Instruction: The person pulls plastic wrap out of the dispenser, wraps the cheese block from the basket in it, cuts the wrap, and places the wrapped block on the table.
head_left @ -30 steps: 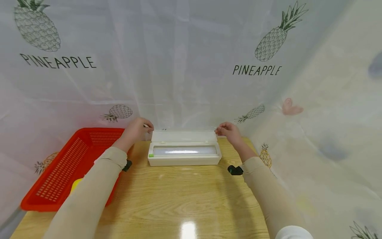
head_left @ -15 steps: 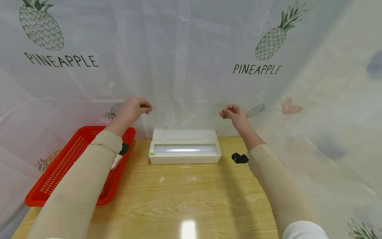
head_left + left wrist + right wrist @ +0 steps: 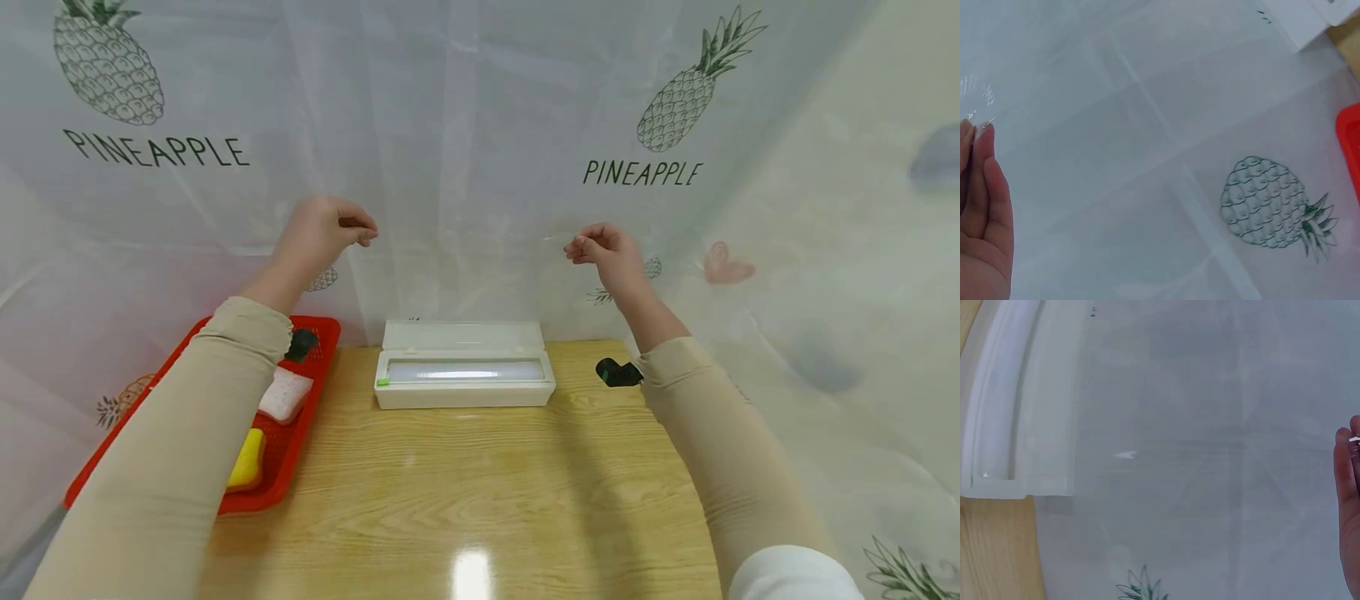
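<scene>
A white cling film dispenser [image 3: 465, 395] stands at the back of the table with its lid [image 3: 462, 337] tilted up and a film roll showing in its window. Raised above it on the left, my left hand [image 3: 318, 231] pinches a corner of clear cling film [image 3: 977, 100], whose wrinkles catch the light in the left wrist view. Level with it on the right, my right hand [image 3: 611, 250] pinches the other corner between thumb and fingers. Faint glints and creases in the right wrist view show the film between hand and dispenser; most of the sheet is too transparent to make out.
A red plastic basket [image 3: 300, 454] sits at the left, partly behind my left sleeve, with a yellow sponge [image 3: 249, 461] and a pinkish-white sponge [image 3: 285, 395] in it. A pineapple-print curtain [image 3: 465, 167] hangs right behind the wooden table [image 3: 420, 500].
Both hands have risen from beside the dispenser's lid to well above it, and moved slightly apart. The dispenser has stayed in place. More of the basket's contents shows now.
</scene>
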A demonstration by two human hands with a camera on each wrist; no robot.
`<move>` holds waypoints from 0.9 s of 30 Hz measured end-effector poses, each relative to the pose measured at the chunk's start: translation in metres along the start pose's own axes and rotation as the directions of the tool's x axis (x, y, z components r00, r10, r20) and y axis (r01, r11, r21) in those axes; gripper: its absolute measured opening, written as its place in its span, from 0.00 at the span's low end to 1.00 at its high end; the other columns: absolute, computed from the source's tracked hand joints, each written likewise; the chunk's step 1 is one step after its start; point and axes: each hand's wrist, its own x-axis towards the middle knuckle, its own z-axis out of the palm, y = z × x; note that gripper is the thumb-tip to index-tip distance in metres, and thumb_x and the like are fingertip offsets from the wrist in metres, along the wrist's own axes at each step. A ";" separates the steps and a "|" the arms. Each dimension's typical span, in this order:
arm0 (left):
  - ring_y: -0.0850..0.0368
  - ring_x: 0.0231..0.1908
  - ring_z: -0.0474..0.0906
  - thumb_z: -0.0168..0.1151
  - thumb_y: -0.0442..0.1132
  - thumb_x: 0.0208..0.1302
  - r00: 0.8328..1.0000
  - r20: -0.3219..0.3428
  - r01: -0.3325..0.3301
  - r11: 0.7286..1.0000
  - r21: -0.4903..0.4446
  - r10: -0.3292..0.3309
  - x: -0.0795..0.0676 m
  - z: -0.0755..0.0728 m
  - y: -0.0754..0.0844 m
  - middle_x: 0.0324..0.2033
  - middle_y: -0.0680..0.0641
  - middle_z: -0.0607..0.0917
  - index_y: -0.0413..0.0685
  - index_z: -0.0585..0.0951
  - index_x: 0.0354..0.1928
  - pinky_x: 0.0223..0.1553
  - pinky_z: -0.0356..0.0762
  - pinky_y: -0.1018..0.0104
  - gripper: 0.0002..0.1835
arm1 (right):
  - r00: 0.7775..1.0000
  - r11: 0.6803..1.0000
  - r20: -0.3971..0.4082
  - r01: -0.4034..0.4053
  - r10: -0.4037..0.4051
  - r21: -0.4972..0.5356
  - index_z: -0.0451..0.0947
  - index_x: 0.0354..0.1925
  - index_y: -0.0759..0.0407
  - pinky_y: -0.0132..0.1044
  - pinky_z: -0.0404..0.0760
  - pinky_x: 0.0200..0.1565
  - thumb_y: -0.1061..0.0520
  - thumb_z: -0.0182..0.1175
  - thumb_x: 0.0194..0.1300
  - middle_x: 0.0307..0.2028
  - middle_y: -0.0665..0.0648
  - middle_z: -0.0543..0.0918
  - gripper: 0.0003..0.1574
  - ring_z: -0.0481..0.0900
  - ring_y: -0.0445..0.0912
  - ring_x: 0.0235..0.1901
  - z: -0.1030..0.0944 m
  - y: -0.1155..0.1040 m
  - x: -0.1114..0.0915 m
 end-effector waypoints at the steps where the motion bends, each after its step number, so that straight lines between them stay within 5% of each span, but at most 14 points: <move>1: 0.44 0.43 0.80 0.59 0.34 0.70 1.000 -0.003 0.002 1.000 0.002 -0.002 -0.001 -0.003 0.002 0.41 0.37 0.85 0.37 0.84 0.47 0.52 0.75 0.49 0.10 | 1.000 1.000 -0.003 0.007 -0.007 0.007 0.75 0.42 0.63 0.41 0.80 0.49 0.56 0.56 0.71 0.36 0.55 0.84 0.10 0.82 0.51 0.40 0.000 -0.004 0.000; 5: 0.47 0.42 0.80 0.60 0.35 0.69 0.999 -0.024 -0.026 0.999 0.030 0.026 -0.011 -0.013 0.013 0.40 0.39 0.86 0.39 0.85 0.47 0.51 0.76 0.51 0.10 | 0.999 0.998 -0.009 0.046 -0.046 0.039 0.76 0.40 0.60 0.35 0.79 0.47 0.57 0.58 0.71 0.35 0.54 0.85 0.07 0.82 0.47 0.38 -0.003 -0.016 -0.008; 8: 0.48 0.39 0.82 0.63 0.30 0.65 0.990 -0.042 -0.127 0.988 0.085 0.131 -0.028 -0.016 0.021 0.37 0.40 0.87 0.38 0.86 0.43 0.45 0.79 0.52 0.08 | 0.998 0.998 0.010 0.056 -0.056 0.026 0.77 0.42 0.60 0.38 0.73 0.54 0.54 0.59 0.70 0.36 0.53 0.86 0.10 0.80 0.47 0.43 -0.010 -0.021 -0.028; 10: 0.49 0.35 0.83 0.65 0.27 0.61 0.969 -0.055 -0.236 0.966 0.109 0.243 -0.046 -0.015 0.025 0.35 0.41 0.87 0.37 0.87 0.40 0.42 0.81 0.54 0.06 | 0.997 0.997 0.034 0.072 -0.072 0.008 0.77 0.43 0.62 0.40 0.69 0.58 0.52 0.60 0.70 0.37 0.52 0.86 0.13 0.78 0.47 0.47 -0.017 -0.022 -0.047; 14: 0.54 0.32 0.84 0.72 0.25 0.51 0.874 -0.087 -0.460 0.872 0.168 0.478 -0.093 -0.006 0.030 0.30 0.47 0.88 0.41 0.88 0.34 0.36 0.82 0.59 0.09 | 0.983 0.989 0.113 0.147 -0.148 0.023 0.77 0.42 0.67 0.36 0.68 0.60 0.57 0.58 0.70 0.38 0.52 0.86 0.12 0.77 0.46 0.50 -0.032 -0.016 -0.090; 18: 0.60 0.30 0.83 0.78 0.25 0.39 0.786 -0.104 -0.580 0.785 0.216 0.609 -0.141 0.005 0.030 0.28 0.55 0.87 0.46 0.88 0.31 0.33 0.81 0.67 0.15 | 0.950 0.969 0.208 0.212 -0.235 0.127 0.75 0.40 0.70 0.31 0.72 0.56 0.67 0.53 0.72 0.39 0.54 0.86 0.06 0.81 0.45 0.48 -0.039 -0.009 -0.131; 22: 0.65 0.28 0.80 0.79 0.26 0.35 0.769 -0.068 -0.619 0.767 0.166 0.636 -0.180 0.017 0.025 0.28 0.58 0.86 0.50 0.88 0.31 0.34 0.76 0.76 0.17 | 0.922 0.957 0.283 0.217 -0.266 0.190 0.74 0.41 0.72 0.31 0.77 0.52 0.73 0.48 0.71 0.39 0.56 0.85 0.07 0.84 0.44 0.45 -0.042 -0.002 -0.168; 27: 0.67 0.30 0.80 0.78 0.28 0.40 0.804 0.046 -0.592 0.805 -0.032 0.593 -0.219 0.039 0.009 0.30 0.61 0.85 0.54 0.87 0.32 0.36 0.74 0.82 0.16 | 0.893 0.965 0.387 0.157 -0.230 0.210 0.73 0.42 0.72 0.34 0.80 0.47 0.78 0.45 0.69 0.38 0.59 0.84 0.10 0.84 0.46 0.43 -0.040 0.019 -0.208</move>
